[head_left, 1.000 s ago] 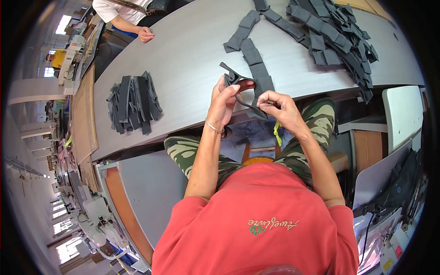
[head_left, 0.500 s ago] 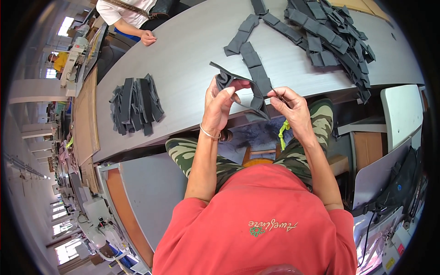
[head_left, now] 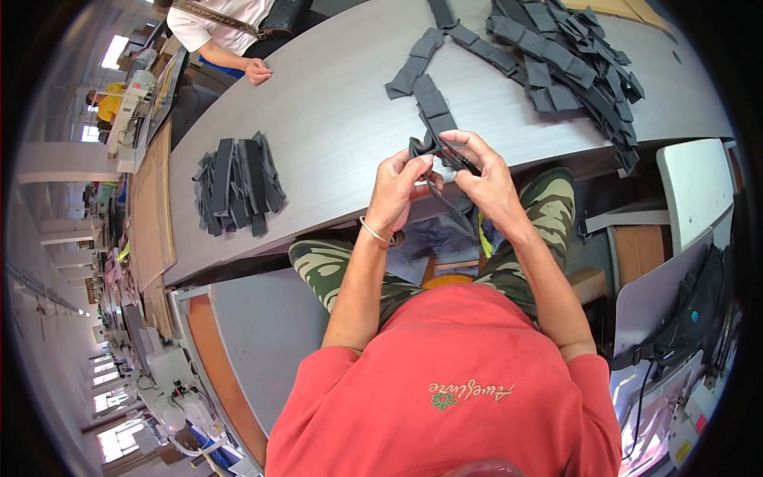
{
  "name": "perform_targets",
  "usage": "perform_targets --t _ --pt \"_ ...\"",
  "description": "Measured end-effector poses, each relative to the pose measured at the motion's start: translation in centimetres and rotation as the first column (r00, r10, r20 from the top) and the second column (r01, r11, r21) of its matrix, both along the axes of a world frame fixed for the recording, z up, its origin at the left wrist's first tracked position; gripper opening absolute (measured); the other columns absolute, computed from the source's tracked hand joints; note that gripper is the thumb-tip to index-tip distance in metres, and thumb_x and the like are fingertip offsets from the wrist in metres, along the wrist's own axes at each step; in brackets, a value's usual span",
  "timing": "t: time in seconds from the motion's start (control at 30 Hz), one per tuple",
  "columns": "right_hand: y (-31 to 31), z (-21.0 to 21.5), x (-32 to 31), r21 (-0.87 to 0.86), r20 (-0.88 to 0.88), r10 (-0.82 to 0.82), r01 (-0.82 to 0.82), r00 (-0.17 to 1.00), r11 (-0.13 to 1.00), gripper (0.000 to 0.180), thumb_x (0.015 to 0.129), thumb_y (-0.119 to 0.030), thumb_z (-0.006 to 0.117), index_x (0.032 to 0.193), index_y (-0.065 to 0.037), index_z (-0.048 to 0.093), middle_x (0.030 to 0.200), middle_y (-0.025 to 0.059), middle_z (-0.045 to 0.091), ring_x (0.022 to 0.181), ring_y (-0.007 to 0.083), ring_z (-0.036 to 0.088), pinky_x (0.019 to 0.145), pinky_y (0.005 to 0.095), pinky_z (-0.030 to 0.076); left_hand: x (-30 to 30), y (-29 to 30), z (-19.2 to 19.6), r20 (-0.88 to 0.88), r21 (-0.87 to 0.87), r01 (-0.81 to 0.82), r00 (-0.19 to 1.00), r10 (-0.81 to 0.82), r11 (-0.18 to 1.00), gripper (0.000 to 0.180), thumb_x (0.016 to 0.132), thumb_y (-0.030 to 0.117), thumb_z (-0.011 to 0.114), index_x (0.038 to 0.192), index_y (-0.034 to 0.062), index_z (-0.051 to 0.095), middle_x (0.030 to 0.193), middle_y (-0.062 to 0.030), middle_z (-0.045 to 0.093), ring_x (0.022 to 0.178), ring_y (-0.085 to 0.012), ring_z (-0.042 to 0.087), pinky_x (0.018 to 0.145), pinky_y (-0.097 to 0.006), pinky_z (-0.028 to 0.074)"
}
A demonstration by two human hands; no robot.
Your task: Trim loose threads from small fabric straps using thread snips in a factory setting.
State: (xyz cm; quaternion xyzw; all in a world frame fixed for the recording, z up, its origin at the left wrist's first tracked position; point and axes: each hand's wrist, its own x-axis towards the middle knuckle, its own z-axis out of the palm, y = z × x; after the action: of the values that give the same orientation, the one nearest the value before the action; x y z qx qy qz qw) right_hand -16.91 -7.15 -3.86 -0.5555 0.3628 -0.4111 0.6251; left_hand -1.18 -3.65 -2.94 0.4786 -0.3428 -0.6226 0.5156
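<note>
My left hand [head_left: 398, 191] is closed, pinching a folded part of a dark grey fabric strip [head_left: 424, 146] between thumb and fingers. The strip's chain runs from the hands back onto the table, and a loose length hangs below them at the table's front edge. My right hand [head_left: 486, 179] is closed around slim black thread snips [head_left: 461, 161], held close against the strip; the blades are partly hidden by fingers and cloth. Beyond the hands, more joined grey pieces [head_left: 413, 67] lie on the table. A bright yellow-green cord [head_left: 486, 234] shows just below my right hand.
On the grey table [head_left: 334, 119], a stack of grey fabric pieces [head_left: 238, 184] lies at left and a large heap of grey strips [head_left: 568, 60] at far right. Across the table, another person's hand [head_left: 257, 71] rests near the edge. A white board [head_left: 695, 187] stands at right.
My right hand has moved up and left with the snips, in against the strip. My left hand has shifted right, and the two hands are now close together.
</note>
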Motion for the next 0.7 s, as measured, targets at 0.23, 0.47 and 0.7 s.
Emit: perform_targets --t 0.23,0.47,0.7 --pt "-0.4 0.5 0.0 -0.096 -0.273 -0.081 0.057 0.959 0.994 0.034 0.072 -0.002 0.046 0.102 -0.001 0.064 0.084 0.0151 0.068 0.082 0.0160 0.065 0.075 0.0287 0.048 0.1 -0.3 -1.5 0.248 0.019 -0.033 0.968 0.027 0.999 0.021 0.090 0.019 0.054 0.094 -0.0017 0.057 0.076 -0.0041 0.054 0.065 -0.0121 0.055 0.055 -0.027 0.047" --pt "-0.8 -0.7 -1.1 0.070 -0.046 -0.032 0.035 0.998 0.997 0.029 0.074 -0.002 0.042 0.094 0.004 0.062 0.076 0.0082 0.064 0.063 0.0110 0.059 0.061 0.0246 0.049 -1.1 -0.2 -1.3 0.366 -0.121 -0.109 0.919 0.146 0.987 0.036 0.089 0.020 0.057 0.117 -0.0030 0.058 0.079 -0.0035 0.056 0.063 -0.0073 0.050 0.052 -0.023 0.040" --pt "-0.7 0.2 -1.5 0.260 0.210 0.006 -0.062 0.978 0.964 0.026 0.074 -0.002 0.043 0.093 0.004 0.060 0.075 0.0079 0.063 0.065 0.0122 0.061 0.063 0.0243 0.050 -1.5 -0.4 -0.2 0.041 0.001 -0.019 0.999 0.019 1.000 0.037 0.092 0.015 0.053 0.126 0.0005 0.046 0.091 -0.0067 0.059 0.069 -0.0119 0.059 0.061 -0.026 0.052"
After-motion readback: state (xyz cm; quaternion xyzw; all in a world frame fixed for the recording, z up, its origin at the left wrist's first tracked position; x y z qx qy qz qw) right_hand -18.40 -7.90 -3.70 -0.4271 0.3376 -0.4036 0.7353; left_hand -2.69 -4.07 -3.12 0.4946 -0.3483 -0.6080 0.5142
